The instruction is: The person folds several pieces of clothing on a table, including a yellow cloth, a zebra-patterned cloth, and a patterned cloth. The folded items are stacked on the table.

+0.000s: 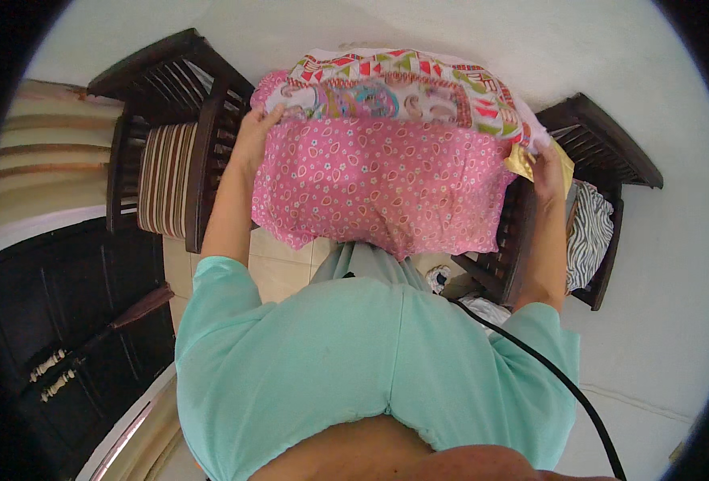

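Observation:
My left hand is closed on the left edge of a white cloth printed in red, green and turquoise. My right hand grips this cloth's right end, fingers curled around the edge. Between my hands the cloth stretches sideways, slightly blurred along its near edge. Beneath it a pink cloth with small leaf and flower shapes spreads toward me and hangs down at the front. What supports the pink cloth is hidden. A shiny yellow cloth shows behind my right hand.
Dark wooden armchairs stand left and right, the left with a striped cushion, the right with a zebra-striped cushion. A black cable runs past my right side. At left are a black door and curtains.

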`<state>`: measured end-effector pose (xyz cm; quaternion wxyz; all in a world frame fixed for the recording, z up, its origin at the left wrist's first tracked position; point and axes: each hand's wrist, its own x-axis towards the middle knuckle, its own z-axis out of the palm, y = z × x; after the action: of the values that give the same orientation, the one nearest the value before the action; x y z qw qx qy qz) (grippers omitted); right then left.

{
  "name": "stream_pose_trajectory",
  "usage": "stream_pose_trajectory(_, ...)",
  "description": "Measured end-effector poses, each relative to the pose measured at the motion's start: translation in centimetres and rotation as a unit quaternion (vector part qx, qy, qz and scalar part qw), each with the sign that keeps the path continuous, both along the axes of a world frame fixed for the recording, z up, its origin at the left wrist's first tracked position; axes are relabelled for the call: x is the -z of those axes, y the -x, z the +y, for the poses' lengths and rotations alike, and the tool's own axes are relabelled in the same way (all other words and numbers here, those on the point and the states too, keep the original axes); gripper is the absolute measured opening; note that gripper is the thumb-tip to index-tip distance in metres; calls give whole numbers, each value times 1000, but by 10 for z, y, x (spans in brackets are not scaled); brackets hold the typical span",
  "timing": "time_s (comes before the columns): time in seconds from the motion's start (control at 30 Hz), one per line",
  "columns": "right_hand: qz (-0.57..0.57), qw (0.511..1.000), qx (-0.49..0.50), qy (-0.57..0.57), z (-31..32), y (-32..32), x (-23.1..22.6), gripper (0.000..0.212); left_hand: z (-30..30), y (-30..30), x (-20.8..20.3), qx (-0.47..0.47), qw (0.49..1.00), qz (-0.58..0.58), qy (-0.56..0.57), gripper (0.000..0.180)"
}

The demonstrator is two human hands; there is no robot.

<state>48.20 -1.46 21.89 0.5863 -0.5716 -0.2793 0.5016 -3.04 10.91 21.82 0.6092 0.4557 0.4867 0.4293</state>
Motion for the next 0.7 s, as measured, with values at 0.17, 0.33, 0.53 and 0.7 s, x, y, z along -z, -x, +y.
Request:
stream_pose_trajectory(0.17, 10, 982, -72, 176, -55, -10, 123, 40, -60, 24, 85, 52, 973, 210, 82, 24)
stream_pose_trajectory(0.33, -104, 895, -97, 422, -99, 15, 195, 53, -110, 43, 176, 39, 962, 213, 167, 22)
stream_pose_trajectory(0.53, -81, 938, -2, 338, -75, 33, 203, 51, -88, 38, 181, 21, 949, 191, 251, 23)
stream_pose_trajectory(0.7, -112, 949, 40, 293, -52, 28, 194, 34, -71, 22, 165, -24, 979, 106, 171, 21)
